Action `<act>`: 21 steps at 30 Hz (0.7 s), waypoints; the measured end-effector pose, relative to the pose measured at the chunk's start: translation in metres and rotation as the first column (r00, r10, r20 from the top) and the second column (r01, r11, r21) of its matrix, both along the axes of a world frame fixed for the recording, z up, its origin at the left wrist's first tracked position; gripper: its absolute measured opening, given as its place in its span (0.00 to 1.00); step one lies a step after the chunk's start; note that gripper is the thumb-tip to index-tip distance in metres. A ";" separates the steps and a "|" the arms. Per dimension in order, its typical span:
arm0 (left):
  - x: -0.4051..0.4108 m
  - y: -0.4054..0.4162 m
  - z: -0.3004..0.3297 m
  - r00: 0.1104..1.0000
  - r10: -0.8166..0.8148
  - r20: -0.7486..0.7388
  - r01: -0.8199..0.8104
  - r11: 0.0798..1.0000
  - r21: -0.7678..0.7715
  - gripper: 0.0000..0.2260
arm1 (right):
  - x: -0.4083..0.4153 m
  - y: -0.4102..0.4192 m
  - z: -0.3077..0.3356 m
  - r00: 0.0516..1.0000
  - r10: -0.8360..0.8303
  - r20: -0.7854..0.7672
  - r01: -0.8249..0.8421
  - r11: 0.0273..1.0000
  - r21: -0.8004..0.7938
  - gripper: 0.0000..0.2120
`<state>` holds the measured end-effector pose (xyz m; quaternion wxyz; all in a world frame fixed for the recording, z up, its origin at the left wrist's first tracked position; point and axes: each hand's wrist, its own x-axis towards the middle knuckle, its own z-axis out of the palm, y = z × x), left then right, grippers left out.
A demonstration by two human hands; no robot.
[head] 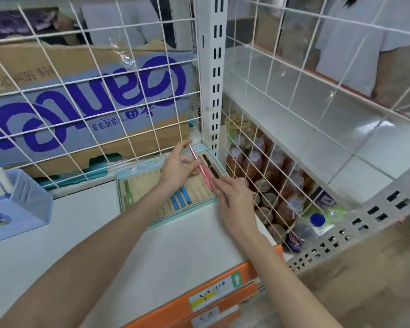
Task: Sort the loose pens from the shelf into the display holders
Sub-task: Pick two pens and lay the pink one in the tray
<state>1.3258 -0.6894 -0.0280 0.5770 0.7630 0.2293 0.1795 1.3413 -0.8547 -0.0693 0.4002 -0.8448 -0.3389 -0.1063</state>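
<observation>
From the head view I look down on a white shelf (175,252) with an orange price rail (223,294) along its front edge at the bottom of the frame, backed by a white wire grid (85,95) and a slotted white upright (214,74) at centre. Behind the grid, upper left, leans a cardboard box (88,91) with large blue lettering. At the left edge stands a blue pen holder (21,204) with white pens in it. In the middle of the frame lies a slotted display tray (142,185) with a pale teal rim; three blue pens (180,200) rest in its grooves and a green one (128,195) lies near its left side. My left hand (175,171) pinches the upper part of the pink pens (202,169) over the tray's right end, while my right hand (232,197) grips their lower end. A dark pen (211,168) lies just beside them. To the right, behind another wire panel, bottles (265,176) crowd a lower shelf.
</observation>
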 end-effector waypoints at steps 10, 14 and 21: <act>0.001 0.008 -0.002 0.985 -0.014 -0.172 0.100 0.857 0.505 0.27 | -0.003 0.001 -0.004 0.997 0.012 0.082 -0.006 0.998 -0.062 0.21; 0.005 0.014 -0.001 0.971 0.014 -0.240 0.144 0.768 0.625 0.27 | -0.004 0.002 -0.005 0.996 0.009 0.089 -0.002 0.997 -0.082 0.20; 0.005 0.015 -0.008 0.895 0.099 -0.436 0.279 0.639 0.717 0.28 | -0.012 0.002 0.003 0.988 -0.013 0.156 0.035 0.990 -0.140 0.23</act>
